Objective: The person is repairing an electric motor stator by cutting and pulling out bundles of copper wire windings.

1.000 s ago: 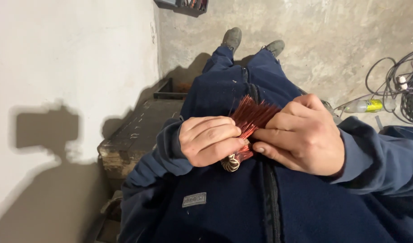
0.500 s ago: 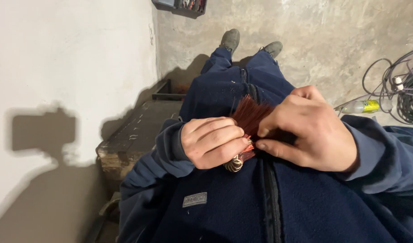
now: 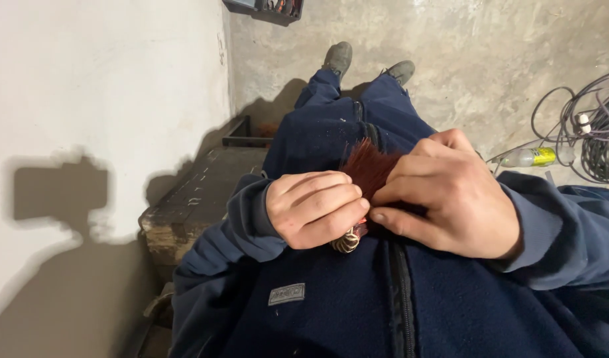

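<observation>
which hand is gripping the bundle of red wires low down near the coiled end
The left hand, fist closed round the red wire bundle just above its coiled end. The right hand instead pinches the fanned strands higher up.

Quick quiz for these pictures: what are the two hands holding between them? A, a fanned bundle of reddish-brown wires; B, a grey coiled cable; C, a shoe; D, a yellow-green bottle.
A: the left hand and right hand pinch the reddish-brown wire bundle against the dark blue jacket.
</observation>
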